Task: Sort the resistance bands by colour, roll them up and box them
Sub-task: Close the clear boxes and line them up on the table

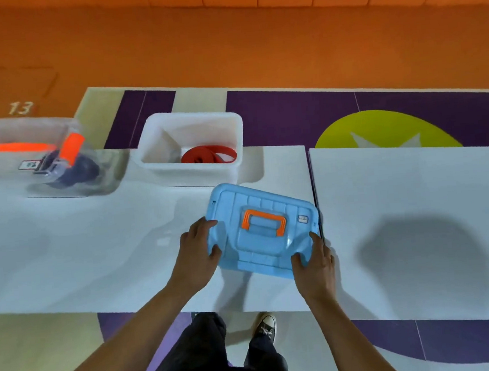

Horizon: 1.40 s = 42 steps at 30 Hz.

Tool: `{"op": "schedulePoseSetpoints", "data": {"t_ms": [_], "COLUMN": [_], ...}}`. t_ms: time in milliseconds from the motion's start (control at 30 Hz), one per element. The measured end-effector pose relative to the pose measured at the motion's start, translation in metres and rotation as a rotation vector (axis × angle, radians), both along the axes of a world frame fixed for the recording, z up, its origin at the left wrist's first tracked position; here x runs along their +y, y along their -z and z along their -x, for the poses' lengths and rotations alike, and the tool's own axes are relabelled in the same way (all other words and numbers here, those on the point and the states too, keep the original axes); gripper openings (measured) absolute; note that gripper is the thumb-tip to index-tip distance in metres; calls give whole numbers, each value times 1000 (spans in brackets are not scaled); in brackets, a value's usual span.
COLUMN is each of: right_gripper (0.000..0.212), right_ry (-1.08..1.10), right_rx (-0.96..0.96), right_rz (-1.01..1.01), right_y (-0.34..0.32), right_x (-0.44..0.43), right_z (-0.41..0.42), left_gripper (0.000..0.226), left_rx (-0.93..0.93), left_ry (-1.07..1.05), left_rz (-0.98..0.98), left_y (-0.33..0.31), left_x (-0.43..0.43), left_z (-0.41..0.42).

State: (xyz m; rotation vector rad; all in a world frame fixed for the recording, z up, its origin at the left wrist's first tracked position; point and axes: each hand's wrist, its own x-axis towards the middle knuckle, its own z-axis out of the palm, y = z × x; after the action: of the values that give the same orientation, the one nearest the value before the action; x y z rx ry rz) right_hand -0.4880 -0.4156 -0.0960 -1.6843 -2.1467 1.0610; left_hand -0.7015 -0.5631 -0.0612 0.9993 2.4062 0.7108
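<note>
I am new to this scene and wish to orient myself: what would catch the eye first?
The blue lid stands out, gripped by the left hand and the right hand over the white table. Behind it stands a white box holding a rolled red band.

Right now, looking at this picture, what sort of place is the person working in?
Probably a sports or activity hall: orange floor with a painted number 13, purple and green floor markings, and white tables holding storage boxes.
</note>
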Motion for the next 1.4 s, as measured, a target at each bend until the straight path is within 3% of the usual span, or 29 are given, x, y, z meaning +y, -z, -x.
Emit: {"op": "schedulePoseSetpoints", "data": {"t_ms": [400,733,1100,1400], "right_gripper": [56,49,50,49], "right_ry": [-48,-75,-120,-145], "right_rx": [144,14,-111,-104], "right_rz": [-239,-276,-239,-217], "right_y": [-53,-68,-47,-43], "right_x": [20,64,91,88], "right_z": [166,276,295,287], "left_gripper": [53,53,48,60], "left_rx": [140,76,-62,-109], "left_ry": [-84,-31,-63,0], "left_rz": [-180,-115,12,66], "left_y": [-50,-41,-20,-11], "left_x": [-3,30,55,46], "left_z": [151,268,288,288]}}
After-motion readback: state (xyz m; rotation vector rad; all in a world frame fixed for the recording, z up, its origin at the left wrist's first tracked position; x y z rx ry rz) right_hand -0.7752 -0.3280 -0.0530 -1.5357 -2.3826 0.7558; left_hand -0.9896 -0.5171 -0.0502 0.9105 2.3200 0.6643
